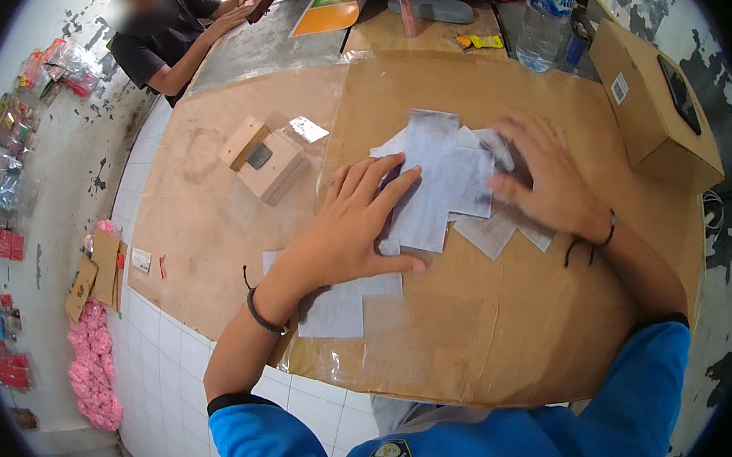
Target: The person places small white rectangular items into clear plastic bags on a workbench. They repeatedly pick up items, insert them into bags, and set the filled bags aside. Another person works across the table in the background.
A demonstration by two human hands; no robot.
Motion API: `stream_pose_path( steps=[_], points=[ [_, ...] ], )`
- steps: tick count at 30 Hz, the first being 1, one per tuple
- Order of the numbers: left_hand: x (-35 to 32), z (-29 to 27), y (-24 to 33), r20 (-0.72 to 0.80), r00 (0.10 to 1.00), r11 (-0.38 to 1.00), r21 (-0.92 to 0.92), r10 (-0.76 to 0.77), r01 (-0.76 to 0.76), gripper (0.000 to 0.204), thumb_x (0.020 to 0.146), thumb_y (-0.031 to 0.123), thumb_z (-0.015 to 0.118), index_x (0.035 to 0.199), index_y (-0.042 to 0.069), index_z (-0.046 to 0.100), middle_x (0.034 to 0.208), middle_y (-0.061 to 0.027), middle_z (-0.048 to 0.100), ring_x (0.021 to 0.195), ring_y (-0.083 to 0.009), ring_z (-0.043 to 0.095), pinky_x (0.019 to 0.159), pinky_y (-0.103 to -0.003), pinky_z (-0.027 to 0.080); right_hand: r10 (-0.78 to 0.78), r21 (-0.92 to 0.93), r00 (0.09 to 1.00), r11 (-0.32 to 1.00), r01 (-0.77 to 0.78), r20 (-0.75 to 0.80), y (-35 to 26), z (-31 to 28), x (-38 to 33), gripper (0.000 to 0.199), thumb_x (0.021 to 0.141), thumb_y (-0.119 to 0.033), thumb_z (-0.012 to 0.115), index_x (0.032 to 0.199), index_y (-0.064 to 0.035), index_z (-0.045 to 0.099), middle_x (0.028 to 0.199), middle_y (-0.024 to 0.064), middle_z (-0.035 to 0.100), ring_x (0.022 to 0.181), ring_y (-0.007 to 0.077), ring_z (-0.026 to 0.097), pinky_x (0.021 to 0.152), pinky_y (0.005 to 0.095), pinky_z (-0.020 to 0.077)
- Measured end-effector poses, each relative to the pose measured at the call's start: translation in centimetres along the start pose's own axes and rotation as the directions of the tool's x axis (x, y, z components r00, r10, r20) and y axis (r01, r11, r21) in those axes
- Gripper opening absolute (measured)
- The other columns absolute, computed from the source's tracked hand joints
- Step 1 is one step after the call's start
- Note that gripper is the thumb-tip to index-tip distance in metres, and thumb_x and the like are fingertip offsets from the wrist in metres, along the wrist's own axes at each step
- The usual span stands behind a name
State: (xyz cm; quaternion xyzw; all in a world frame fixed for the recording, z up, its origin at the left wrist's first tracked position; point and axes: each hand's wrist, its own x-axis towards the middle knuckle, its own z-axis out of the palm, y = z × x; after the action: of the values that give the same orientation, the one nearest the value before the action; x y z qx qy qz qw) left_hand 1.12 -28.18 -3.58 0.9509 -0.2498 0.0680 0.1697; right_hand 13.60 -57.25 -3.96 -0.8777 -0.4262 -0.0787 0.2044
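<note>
Several light blue-grey rectangular sheets [428, 199], thin like paper or cloth, overlap in a loose pile on the brown-covered table. My left hand [340, 222] is open, its fingers spread over the left edge of the pile. At the pile's right side is my right hand [545, 173], slightly blurred, with thumb and fingers apart and nothing seen held. More of these grey sheets [333, 307] lie under and below my left wrist. A wooden block [268, 167] with a dark square piece on top stands to the left of the pile.
A cardboard box [654, 106] with a dark phone on it stands at the right, near a water bottle [546, 16]. A small pink container [407, 15] is at the back. Another person [170, 38] works at the far left. Pink bundles [94, 366] lie beside the left wall.
</note>
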Motion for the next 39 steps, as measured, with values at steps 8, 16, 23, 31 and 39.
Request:
stream_pose_path(
  steps=[8, 16, 23, 31, 39],
  points=[
    [-0.6, -2.3, -1.6, 0.14, 0.989, 0.99, -0.136, 0.046, -0.027, 0.096, 0.075, 0.051, 0.083, 0.15, 0.008, 0.042, 0.147, -0.0189, 0.043, 0.14, -0.0373, 0.037, 0.117, -0.049, 0.031, 0.043, -0.003, 0.997, 0.999, -0.043, 0.064, 3.0, 0.0, -0.1, 0.068, 0.095, -0.049, 0.062, 0.144, -0.0035, 0.046, 0.141, 0.0191, 0.05, 0.134, 0.0371, 0.043, 0.113, 0.0466, 0.0304],
    [-0.8, -3.1, -0.2, 0.248, 0.958, 0.972, -0.146, -0.144, 0.184, 0.076, 0.075, 0.043, 0.085, 0.135, 0.009, 0.053, 0.114, -0.0107, 0.054, 0.112, -0.0298, 0.052, 0.097, -0.04, 0.044, -0.242, 0.135, 0.848, 0.97, 0.202, 0.471, 5.2, -5.2, 0.3, 0.111, 0.063, -0.059, 0.087, 0.148, -0.0038, 0.042, 0.137, 0.0178, 0.049, 0.128, 0.0364, 0.043, 0.11, 0.0445, 0.033],
    [0.3, -1.6, 1.4, 0.089, 0.971, 0.966, -0.116, -0.22, 0.23, 0.045, 0.084, 0.041, 0.078, 0.11, 0.006, 0.064, 0.097, -0.0124, 0.063, 0.094, -0.0306, 0.062, 0.082, -0.041, 0.05, 0.001, 0.068, 0.777, 0.996, -0.056, 0.629, 5.2, -6.8, 0.6, 0.073, 0.057, -0.047, 0.095, 0.107, -0.0055, 0.061, 0.092, 0.0076, 0.061, 0.094, 0.0268, 0.058, 0.081, 0.0378, 0.0447],
    [0.0, 0.2, 1.5, -0.088, 0.992, 0.993, -0.084, -0.093, 0.085, 0.035, 0.093, 0.041, 0.07, 0.111, 0.011, 0.067, 0.096, -0.0103, 0.065, 0.091, -0.0313, 0.065, 0.079, -0.041, 0.051, 0.208, 0.122, 0.68, 0.907, -0.403, 0.703, 5.4, -14.6, -0.8, 0.042, 0.07, -0.028, 0.093, 0.09, -0.0044, 0.064, 0.081, 0.0046, 0.066, 0.068, 0.0163, 0.065, 0.059, 0.0324, 0.0473],
    [-0.5, -1.0, 1.3, 0.011, 0.999, 0.99, -0.137, -0.035, 0.036, 0.057, 0.083, 0.047, 0.078, 0.121, 0.009, 0.061, 0.107, -0.0124, 0.059, 0.104, -0.0322, 0.06, 0.086, -0.042, 0.049, 0.049, 0.569, 0.824, 0.7, -0.432, 0.565, 7.3, -12.6, -0.9, 0.049, 0.071, -0.028, 0.093, 0.102, -0.0034, 0.065, 0.094, 0.0076, 0.068, 0.082, 0.016, 0.065, 0.079, 0.03, 0.0513]
  ],
)
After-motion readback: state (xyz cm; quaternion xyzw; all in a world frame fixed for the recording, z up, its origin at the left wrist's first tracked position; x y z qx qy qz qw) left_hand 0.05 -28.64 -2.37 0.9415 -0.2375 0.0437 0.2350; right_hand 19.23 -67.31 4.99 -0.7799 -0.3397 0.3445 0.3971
